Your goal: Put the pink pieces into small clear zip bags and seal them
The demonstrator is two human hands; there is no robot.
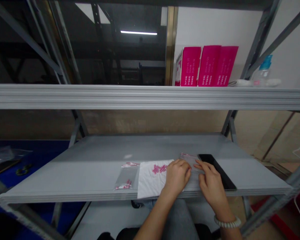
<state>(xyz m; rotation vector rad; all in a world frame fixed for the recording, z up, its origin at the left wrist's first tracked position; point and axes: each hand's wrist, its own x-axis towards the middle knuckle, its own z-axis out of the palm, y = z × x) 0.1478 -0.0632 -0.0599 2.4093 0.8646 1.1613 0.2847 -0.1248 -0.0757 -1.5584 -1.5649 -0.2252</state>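
Several small pink beads (159,169) lie grouped on a white cloth (150,185) at the shelf's front edge. Left of the cloth is a clear zip bag (126,176) with some pink beads near its bottom. My left hand (178,172) rests over the cloth's right side, its fingers curled together; what they hold, if anything, is hidden. A second clear zip bag (190,157) lies under and between my hands. My right hand (210,178) is at that bag's right side, fingers apart and reaching over it. A dark flat tablet (221,173) lies just right of my right hand.
The grey shelf (102,150) has a raised front lip. Above it, an upper shelf (115,96) carries pink boxes (210,66) and a spray bottle (263,71). Metal posts stand at both sides. A blue surface (52,145) with plastic bags lies at far left.
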